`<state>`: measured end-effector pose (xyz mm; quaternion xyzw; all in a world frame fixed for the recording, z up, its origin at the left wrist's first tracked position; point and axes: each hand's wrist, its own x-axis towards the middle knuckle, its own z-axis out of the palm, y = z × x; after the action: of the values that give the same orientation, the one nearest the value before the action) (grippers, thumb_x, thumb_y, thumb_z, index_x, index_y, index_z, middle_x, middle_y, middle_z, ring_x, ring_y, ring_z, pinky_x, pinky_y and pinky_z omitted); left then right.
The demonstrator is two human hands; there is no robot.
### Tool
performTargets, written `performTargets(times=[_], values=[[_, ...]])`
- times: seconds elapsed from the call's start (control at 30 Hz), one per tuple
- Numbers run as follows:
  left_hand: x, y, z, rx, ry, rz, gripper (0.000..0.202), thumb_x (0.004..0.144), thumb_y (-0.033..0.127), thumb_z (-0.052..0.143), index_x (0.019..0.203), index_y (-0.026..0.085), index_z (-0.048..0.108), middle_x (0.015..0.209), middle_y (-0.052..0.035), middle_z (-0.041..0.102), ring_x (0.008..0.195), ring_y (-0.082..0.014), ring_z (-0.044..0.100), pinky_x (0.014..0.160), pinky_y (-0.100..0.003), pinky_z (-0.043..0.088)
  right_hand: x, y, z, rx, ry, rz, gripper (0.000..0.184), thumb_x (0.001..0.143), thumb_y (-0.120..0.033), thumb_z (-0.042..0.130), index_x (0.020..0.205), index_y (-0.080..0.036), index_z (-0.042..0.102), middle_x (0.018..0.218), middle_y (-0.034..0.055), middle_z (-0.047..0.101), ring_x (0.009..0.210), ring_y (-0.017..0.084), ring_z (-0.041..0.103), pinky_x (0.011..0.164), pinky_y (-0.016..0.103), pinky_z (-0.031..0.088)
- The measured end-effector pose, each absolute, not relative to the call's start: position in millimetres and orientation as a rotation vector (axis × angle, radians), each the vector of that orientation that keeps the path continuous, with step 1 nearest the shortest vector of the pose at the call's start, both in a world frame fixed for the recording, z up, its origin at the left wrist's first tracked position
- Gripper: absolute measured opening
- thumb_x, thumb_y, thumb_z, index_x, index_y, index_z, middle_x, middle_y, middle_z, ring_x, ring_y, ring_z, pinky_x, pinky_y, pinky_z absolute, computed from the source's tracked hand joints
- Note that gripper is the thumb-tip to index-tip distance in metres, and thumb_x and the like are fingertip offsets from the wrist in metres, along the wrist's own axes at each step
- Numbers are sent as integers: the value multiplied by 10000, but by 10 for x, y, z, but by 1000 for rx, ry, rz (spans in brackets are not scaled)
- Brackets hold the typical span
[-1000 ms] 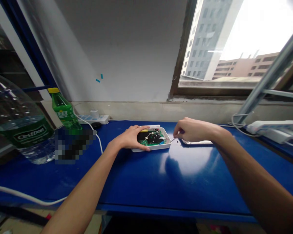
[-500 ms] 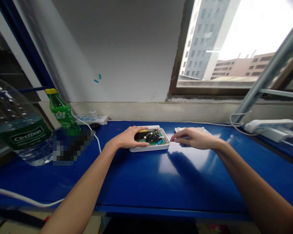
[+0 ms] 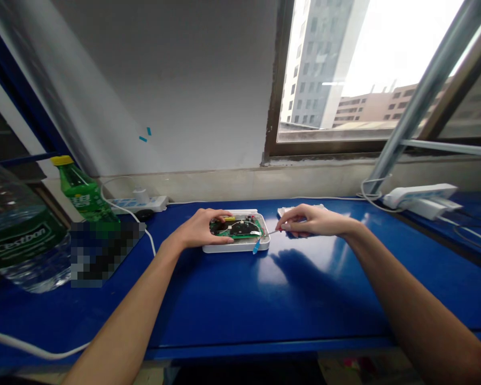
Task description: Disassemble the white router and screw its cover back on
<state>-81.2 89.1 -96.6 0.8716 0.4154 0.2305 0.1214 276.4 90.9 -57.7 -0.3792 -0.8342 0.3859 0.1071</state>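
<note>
An open white case [image 3: 237, 248] lies flat on the blue table, with a green circuit board [image 3: 224, 233] and black parts showing inside. My left hand [image 3: 200, 230] is closed across its left end, thumb along the front side and fingers on the far side. From the right, my right hand [image 3: 304, 220] pinches a thin metal tool [image 3: 271, 232] whose tip reaches the case's right end. I cannot make out the tool's exact kind. A small blue tab [image 3: 256, 246] hangs over the front rim of the case. Behind my right hand lies a white piece [image 3: 282, 210], partly hidden.
A large water bottle [image 3: 20, 240] and a green bottle [image 3: 82, 192] stand at left, beside a blurred dark object [image 3: 104, 251]. White power strips [image 3: 156, 203] lie along the wall; another white strip with plugs [image 3: 420, 195] sits at right, near a metal post [image 3: 409, 101].
The blue tab has moved from inside the case to over its front rim. A white wire inside now arches up. My view has shifted slightly right; both hands keep their places at the case.
</note>
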Motion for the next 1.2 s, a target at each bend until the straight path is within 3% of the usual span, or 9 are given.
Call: performTargets(times=[0.13,0.27,0.4,0.47,0.6,0.83,1.0,1.2], values=[[-792,900,-984,2619,1232,733,708,718,642,807,1268,215,673,1178,-72,727,1067,-270,681,940,-373,526,2874,868,-464,-1235,-2441,941,419,946,-528,596,1112,-183,766,778,44,678,655,157,577,578,256,448],[-784,899,-990,2647,1217,723,675,734,630,801,1250,214,675,1154,-72,732,1046,-265,686,934,-373,527,2645,884,-594,-1540,-2382,180,279,947,-302,551,1075,-227,787,924,56,769,790,192,690,685,265,484],[-785,895,-990,2662,1211,749,726,731,642,801,1291,203,651,1215,-96,706,1093,-277,672,985,-395,518,2250,864,-863,-1701,-2254,-121,306,904,-209,511,1002,-168,798,959,176,763,886,320,713,722,365,468],[-787,897,-990,2661,1216,755,757,722,644,807,1313,202,640,1242,-107,689,1114,-285,661,1004,-408,513,2111,840,-973,-1711,-2286,-165,252,848,-168,545,882,-151,794,893,200,755,858,337,712,699,369,456],[-793,902,-999,2650,1220,743,748,720,634,813,1315,213,641,1250,-110,678,1127,-291,654,1009,-415,508,2023,839,-1093,-1688,-2353,-143,216,782,-120,583,855,-147,785,832,180,754,762,289,710,643,322,435],[-806,921,-1018,2641,1201,758,750,711,639,818,1302,209,651,1238,-116,684,1127,-295,653,1008,-419,503,2141,893,-1000,-1509,-2338,-38,246,880,-217,566,842,-149,799,800,130,751,739,254,682,664,317,425],[-808,924,-1018,2646,1193,762,745,707,631,827,1299,214,652,1247,-111,677,1143,-289,643,1025,-416,492,2042,975,-954,-1305,-2306,49,269,968,-304,545,1018,-187,782,951,74,749,858,201,664,748,277,447],[-821,929,-1041,2632,1218,777,767,689,645,832,1301,219,651,1259,-105,674,1155,-301,636,1030,-426,491,1800,1220,-1103,-1272,-2345,136,150,911,-247,645,901,-175,777,961,107,718,970,253,627,863,323,458]])
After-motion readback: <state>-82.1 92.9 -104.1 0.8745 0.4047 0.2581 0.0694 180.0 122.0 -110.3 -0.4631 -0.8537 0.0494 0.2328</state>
